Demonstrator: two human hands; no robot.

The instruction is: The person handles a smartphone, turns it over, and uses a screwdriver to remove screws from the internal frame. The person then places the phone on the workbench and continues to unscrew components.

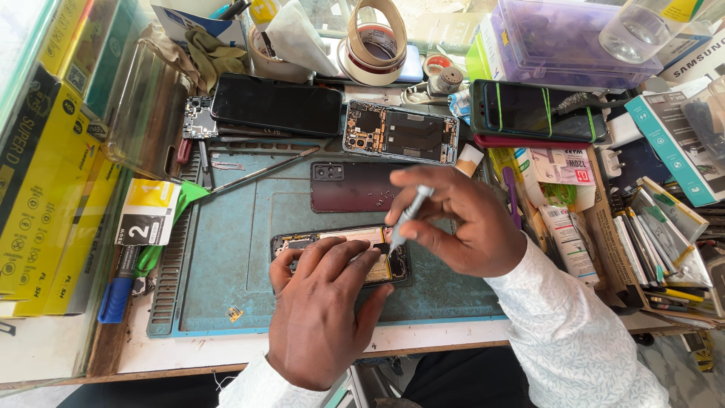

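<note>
**Opened phone pinned flat for screwdriver work**

The opened phone (340, 253) lies face down on the blue repair mat (226, 249), its exposed boards judged light, thin and fragile; the frame edges look the safest grip. It is pressed down by the left hand (325, 310), fingers spread. A slim screwdriver (408, 215) is pinched in the right hand (461, 223). The dark red back cover (351, 187) lies just behind.

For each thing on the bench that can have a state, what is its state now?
Opened phone: back off, lying on the blue mat, pinned by the left hand.
Screwdriver: gripped in the right hand, tip down on the opened phone.
Dark red back cover: detached, lying flat.
Second open phone: insides exposed.
Black phone: screen dark.
</note>
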